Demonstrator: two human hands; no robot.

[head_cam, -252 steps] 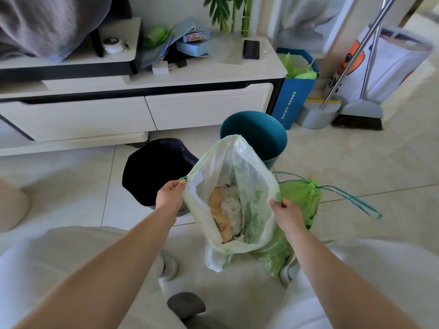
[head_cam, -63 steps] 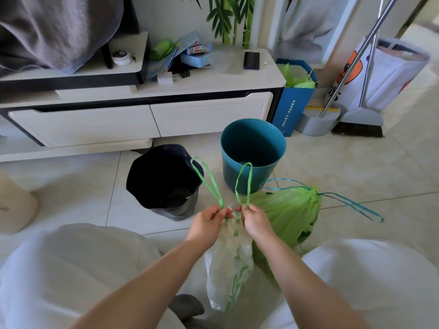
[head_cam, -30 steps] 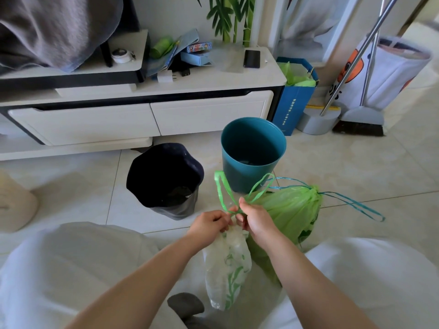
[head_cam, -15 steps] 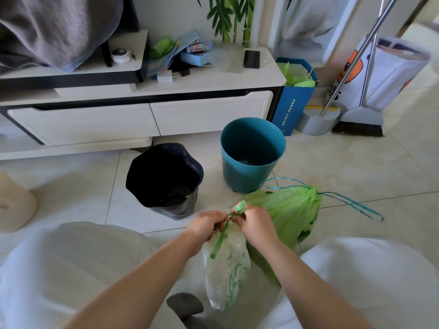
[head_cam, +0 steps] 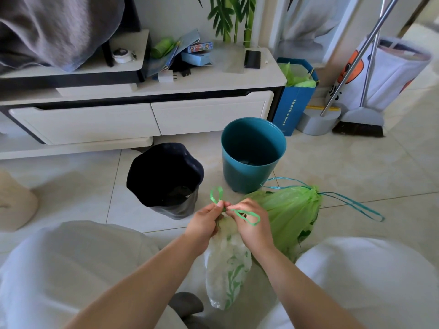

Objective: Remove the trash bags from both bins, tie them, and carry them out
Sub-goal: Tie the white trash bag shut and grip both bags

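A clear white trash bag with green leaf print (head_cam: 226, 269) hangs between my knees, its neck pulled closed. My left hand (head_cam: 205, 222) and my right hand (head_cam: 249, 224) meet at the neck, each pinching a loop of the green drawstring (head_cam: 245, 216). One loop stands up by the left thumb, the other lies across the right hand. A green trash bag (head_cam: 292, 212) with its blue drawstring cinched lies on the floor to the right. Behind stand a dark bin (head_cam: 166, 181) and a teal bin (head_cam: 253, 155), both without bags.
A low white TV cabinet (head_cam: 147, 115) with clutter on top runs along the back. A blue paper bag (head_cam: 294, 100), a dustpan and broom (head_cam: 358, 122) and a white printed bag (head_cam: 384, 74) stand at the right. My white-trousered knees fill the foreground.
The bag, held wide open earlier, has been drawn shut. Its two long drawstring loops have been crossed and pulled down into small loops at the neck. The hands stay close together.
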